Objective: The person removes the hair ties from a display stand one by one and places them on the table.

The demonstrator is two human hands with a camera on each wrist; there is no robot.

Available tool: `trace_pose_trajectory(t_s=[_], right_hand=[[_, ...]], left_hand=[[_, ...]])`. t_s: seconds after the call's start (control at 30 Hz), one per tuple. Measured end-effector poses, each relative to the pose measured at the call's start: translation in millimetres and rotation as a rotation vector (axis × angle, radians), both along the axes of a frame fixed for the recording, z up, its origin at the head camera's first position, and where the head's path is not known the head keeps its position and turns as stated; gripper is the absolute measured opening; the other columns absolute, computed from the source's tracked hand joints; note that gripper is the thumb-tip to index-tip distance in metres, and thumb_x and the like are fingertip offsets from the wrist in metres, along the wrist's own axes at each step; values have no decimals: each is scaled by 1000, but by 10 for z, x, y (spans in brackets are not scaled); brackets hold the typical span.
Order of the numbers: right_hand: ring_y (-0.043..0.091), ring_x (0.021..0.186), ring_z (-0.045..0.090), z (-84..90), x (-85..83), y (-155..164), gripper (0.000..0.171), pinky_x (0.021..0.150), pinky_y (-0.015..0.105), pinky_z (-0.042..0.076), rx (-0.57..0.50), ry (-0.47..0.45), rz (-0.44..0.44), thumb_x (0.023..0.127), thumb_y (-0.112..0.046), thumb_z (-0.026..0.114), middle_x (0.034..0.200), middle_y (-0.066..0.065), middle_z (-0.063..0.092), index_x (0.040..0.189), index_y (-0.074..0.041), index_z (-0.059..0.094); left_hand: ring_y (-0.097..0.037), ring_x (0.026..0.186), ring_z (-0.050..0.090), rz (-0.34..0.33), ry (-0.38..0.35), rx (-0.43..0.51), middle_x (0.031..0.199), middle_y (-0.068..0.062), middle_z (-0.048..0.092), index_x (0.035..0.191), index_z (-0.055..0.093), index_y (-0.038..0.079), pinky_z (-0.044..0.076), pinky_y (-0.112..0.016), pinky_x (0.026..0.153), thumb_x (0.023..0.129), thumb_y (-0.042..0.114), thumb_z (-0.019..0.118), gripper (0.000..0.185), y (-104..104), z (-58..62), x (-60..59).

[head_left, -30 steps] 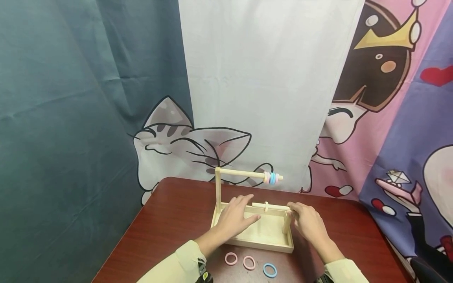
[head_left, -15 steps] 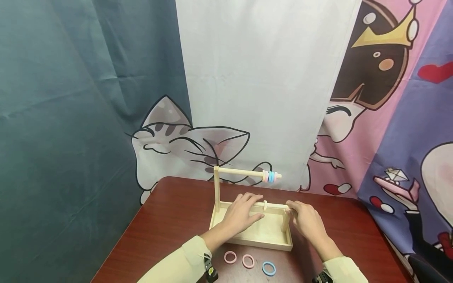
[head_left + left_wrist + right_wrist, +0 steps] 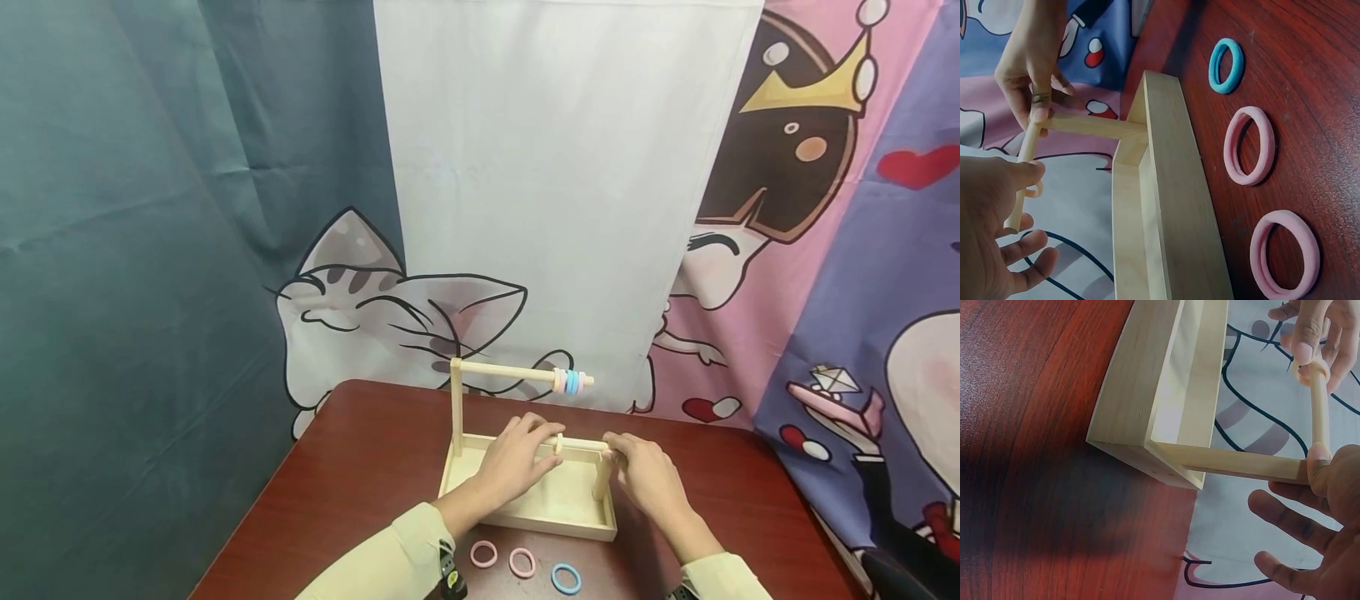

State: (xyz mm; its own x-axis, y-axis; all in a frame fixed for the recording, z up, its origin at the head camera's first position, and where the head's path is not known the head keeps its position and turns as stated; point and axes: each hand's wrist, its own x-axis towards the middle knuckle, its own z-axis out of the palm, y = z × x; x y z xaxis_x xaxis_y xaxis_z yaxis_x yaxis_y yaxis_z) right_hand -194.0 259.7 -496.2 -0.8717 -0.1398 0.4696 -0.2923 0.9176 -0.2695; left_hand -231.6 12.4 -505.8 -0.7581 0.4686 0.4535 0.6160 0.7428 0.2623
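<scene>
A pale wooden stand with a shallow tray base (image 3: 547,527) sits on the table, with a tall post at left and a short post (image 3: 1241,464) at right. From the short post a lower rod (image 3: 585,445) points left, carrying one cream ring (image 3: 558,444). My left hand (image 3: 510,467) pinches that ring between thumb and fingers near the rod's free end. My right hand (image 3: 651,479) grips the top of the short post where the rod joins it, thumb on the near side. The upper rod (image 3: 502,370) holds several pastel rings (image 3: 567,382) near its tip.
Two pink rings, one pink ring (image 3: 483,554) left of another pink ring (image 3: 522,562), lie on the red-brown table (image 3: 360,467) before the tray. A blue ring (image 3: 566,578) lies to their right. A printed curtain (image 3: 577,208) hangs behind the table.
My left hand has moved right along the lower rod and closed its thumb and fingers on the cream ring. My right hand keeps its grip at the post.
</scene>
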Motion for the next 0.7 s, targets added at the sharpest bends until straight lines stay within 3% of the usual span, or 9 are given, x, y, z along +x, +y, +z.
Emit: trace_pose_trajectory(t_s=[0.23,0.7], right_hand=[[24,71,65,3,1,-11,18,59,45,52,-3,-26,-10,94,-5,84,88,0,73,108,-16,81],[37,77,73,-6,4,6,22,61,54,56,11,13,-1,92,-2,84,89,4,75,112,-12,81]], left_hand=[[-16,113,67,-2,15,28,132,6,71,139,73,31,59,-29,82,102,42,80,39,6,-22,-27],[-17,113,68,13,8,90,131,5,71,134,74,26,60,-30,85,98,35,87,40,-88,31,-2]])
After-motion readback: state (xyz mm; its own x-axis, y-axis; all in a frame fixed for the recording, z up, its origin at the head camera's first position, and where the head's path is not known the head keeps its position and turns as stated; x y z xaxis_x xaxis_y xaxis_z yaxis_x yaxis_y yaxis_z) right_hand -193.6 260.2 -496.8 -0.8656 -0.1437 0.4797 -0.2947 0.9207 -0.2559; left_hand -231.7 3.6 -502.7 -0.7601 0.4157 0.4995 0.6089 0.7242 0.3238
